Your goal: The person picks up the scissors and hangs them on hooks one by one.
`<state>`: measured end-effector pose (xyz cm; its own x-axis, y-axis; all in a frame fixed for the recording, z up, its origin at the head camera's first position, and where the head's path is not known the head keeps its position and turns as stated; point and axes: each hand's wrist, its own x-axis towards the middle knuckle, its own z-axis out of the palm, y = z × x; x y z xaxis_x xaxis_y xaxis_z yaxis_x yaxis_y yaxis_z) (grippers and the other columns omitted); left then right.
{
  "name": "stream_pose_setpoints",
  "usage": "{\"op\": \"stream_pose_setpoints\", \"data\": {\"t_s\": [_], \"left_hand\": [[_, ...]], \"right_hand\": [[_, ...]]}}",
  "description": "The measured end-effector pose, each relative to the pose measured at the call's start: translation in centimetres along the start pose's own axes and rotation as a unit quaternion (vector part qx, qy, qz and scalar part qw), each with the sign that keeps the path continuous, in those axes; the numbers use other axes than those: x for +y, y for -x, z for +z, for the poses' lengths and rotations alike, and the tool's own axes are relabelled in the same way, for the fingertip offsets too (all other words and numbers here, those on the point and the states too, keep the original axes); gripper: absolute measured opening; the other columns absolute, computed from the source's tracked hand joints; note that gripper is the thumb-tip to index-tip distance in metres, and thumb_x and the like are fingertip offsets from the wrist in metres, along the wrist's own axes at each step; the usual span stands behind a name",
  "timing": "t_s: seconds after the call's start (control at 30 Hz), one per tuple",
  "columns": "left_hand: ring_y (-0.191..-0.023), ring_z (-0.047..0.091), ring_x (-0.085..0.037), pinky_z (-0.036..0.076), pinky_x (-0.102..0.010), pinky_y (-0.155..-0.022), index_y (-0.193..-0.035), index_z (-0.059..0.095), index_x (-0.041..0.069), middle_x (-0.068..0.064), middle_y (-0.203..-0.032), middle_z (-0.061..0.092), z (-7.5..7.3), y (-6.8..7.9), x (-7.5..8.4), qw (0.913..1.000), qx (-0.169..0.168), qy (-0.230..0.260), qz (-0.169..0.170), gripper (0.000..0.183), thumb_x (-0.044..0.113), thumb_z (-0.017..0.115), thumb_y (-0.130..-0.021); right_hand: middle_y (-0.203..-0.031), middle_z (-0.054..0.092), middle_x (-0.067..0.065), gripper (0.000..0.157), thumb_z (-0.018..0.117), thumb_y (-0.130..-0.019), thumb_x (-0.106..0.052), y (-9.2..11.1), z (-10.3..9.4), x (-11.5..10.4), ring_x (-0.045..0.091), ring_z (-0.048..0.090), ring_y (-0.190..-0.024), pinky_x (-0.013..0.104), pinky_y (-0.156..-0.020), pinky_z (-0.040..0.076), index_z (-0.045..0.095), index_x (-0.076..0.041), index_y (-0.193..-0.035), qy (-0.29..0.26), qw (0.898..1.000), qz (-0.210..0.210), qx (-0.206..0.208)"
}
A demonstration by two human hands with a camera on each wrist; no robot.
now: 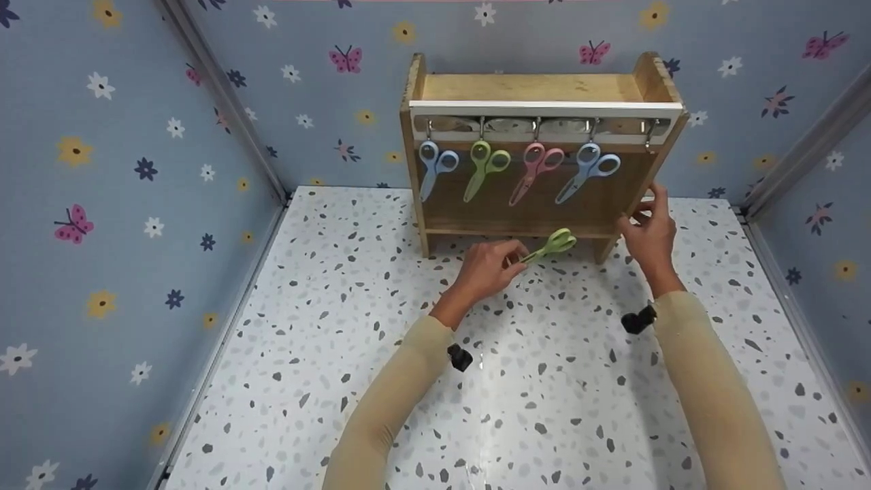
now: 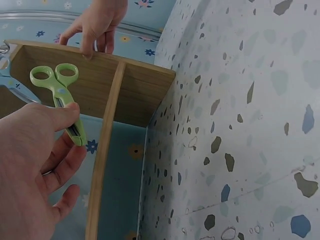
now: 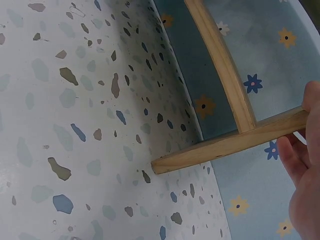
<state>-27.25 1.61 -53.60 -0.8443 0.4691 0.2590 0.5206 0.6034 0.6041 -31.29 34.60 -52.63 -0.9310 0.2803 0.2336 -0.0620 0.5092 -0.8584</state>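
Note:
My left hand pinches a pair of green scissors by the blade end, handle loops pointing away from the palm. In the left wrist view the thumb presses on the blades of these scissors, with fingers behind them. My right hand grips the right side panel of a wooden rack, thumb on one face and fingers on the other. From hooks along the rack's top bar hang blue scissors, green scissors, pink scissors and another blue pair.
The rightmost hook carries nothing. The rack stands on a speckled white table near the back wall. Flower-patterned panels rise at the left and right.

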Motion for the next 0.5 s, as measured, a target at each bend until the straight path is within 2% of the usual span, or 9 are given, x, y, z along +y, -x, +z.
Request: {"op": "stream_pose_setpoints", "data": {"t_s": [0.1,0.33,0.5], "left_hand": [[-0.100,0.080,-0.025,0.061,-0.046,-0.096,-0.123,0.079,0.013,-0.006,-0.110,0.085,-0.1,-0.3,0.3,0.9999,0.001,0.012,-0.004,0.019,0.026,0.076,-0.109],[-0.097,0.080,-0.021,0.062,-0.042,-0.092,-0.122,0.080,0.014,-0.005,-0.109,0.085,-0.3,-1.0,1.1,0.9997,0.016,0.007,0.018,0.019,0.026,0.077,-0.109],[-0.097,0.080,-0.020,0.062,-0.040,-0.091,-0.124,0.080,0.013,-0.005,-0.110,0.085,-0.6,-1.3,1.9,0.9995,0.016,0.009,0.025,0.020,0.027,0.076,-0.109]], "right_hand": [[-0.132,0.064,0.017,0.082,0.067,-0.104,-0.008,0.0,0.1,0.0,0.044,0.068,-0.146,0.059,-0.124,0.052,0.033,-0.038,-0.173,0.004,1.000,0.000,0.002],[-0.118,0.062,0.001,0.082,0.065,-0.104,-0.007,0.1,0.0,0.4,0.045,0.068,-0.145,0.061,-0.121,0.054,0.033,-0.036,-0.174,-0.001,1.000,-0.020,0.004],[-0.136,0.064,0.019,0.083,0.067,-0.105,-0.008,-0.1,-0.1,0.1,0.045,0.066,-0.149,0.060,-0.124,0.052,0.031,-0.039,-0.174,-0.004,1.000,0.003,-0.008]]}}
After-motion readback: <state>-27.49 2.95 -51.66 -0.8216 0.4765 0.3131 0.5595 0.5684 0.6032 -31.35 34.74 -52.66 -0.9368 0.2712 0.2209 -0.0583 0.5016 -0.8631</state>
